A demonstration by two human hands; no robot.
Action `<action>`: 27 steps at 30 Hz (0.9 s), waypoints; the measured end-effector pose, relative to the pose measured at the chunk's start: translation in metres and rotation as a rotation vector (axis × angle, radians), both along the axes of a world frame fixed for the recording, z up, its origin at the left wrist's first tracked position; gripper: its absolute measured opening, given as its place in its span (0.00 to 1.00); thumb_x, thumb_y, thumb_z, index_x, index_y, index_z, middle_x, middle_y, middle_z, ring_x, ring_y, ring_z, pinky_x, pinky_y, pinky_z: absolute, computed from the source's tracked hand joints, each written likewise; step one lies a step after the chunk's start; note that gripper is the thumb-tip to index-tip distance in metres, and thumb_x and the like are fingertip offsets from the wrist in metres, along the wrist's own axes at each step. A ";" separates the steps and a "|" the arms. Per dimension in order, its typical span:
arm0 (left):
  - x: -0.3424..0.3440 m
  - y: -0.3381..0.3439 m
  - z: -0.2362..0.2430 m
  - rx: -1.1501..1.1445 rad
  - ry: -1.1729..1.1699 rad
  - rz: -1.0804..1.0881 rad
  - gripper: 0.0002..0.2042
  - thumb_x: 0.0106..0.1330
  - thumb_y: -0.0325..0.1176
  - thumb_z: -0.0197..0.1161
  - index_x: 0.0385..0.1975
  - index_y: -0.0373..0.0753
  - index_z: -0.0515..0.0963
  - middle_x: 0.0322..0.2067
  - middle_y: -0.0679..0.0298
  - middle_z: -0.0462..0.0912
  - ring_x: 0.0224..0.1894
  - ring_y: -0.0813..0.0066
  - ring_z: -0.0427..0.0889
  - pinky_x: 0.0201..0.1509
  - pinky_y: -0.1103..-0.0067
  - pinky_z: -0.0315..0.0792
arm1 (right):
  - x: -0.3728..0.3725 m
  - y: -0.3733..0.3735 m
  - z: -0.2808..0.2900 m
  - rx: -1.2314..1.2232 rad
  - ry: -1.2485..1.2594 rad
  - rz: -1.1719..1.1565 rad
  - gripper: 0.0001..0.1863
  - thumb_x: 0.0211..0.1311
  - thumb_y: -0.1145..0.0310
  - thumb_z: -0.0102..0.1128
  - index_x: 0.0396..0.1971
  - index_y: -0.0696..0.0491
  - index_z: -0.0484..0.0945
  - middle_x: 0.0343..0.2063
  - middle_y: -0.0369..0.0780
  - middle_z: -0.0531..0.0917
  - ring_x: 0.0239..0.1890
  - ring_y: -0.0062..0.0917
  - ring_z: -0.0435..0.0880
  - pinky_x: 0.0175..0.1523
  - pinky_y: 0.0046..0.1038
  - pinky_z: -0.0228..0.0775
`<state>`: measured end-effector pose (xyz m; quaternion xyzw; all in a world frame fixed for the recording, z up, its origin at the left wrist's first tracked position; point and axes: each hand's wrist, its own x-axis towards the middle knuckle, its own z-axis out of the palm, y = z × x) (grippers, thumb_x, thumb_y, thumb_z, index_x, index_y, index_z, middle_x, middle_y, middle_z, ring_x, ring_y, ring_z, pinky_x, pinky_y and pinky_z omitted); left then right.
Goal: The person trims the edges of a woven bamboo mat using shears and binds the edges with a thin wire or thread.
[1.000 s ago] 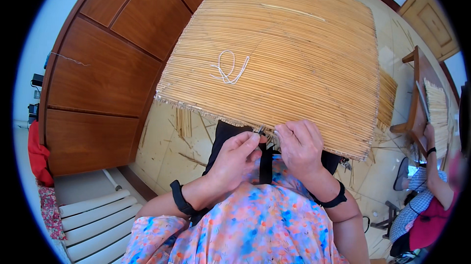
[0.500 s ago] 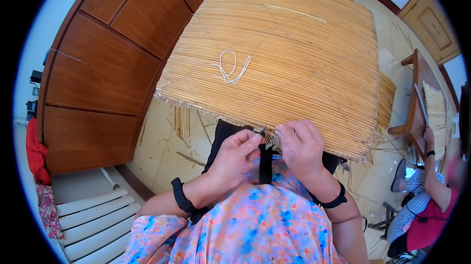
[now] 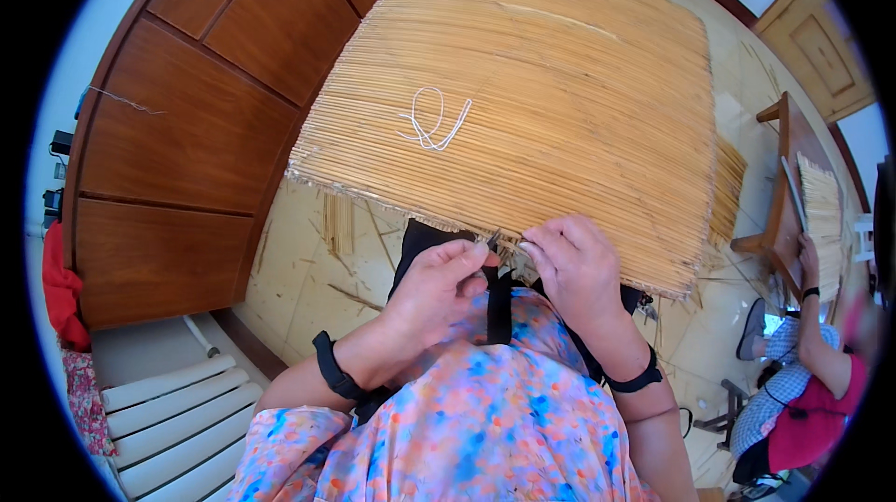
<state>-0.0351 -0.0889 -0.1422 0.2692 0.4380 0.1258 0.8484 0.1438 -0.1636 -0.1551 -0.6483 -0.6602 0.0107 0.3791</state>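
Note:
A large mat of thin straw-coloured stalks lies in front of me, its ragged near edge at my hands. My left hand is closed, thumb against fingers, round a small dark pointed metal tool whose tip reaches the mat's edge; its exact kind is hard to make out. Just to the right, my right hand pinches at the same edge, and what sits between its fingertips is too small to name. A loop of white string rests on the mat's left part.
A brown wooden cabinet stands on the left, above a white slatted rack. Loose stalks lie on the tiled floor. At right, another person's hand touches a smaller stalk mat by a wooden bench.
The whole view has shifted a little, with the mat slightly higher and further left. Both hands stay at the mat's near edge; the tool's tip has moved slightly against it.

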 end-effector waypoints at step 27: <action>-0.004 0.000 -0.004 0.108 0.029 -0.084 0.13 0.73 0.40 0.51 0.41 0.37 0.77 0.20 0.70 0.70 0.17 0.88 0.60 0.18 0.89 0.54 | -0.013 0.008 0.005 -0.106 -0.020 0.025 0.11 0.46 0.72 0.68 0.34 0.52 0.82 0.30 0.36 0.77 0.36 0.31 0.76 0.41 0.33 0.68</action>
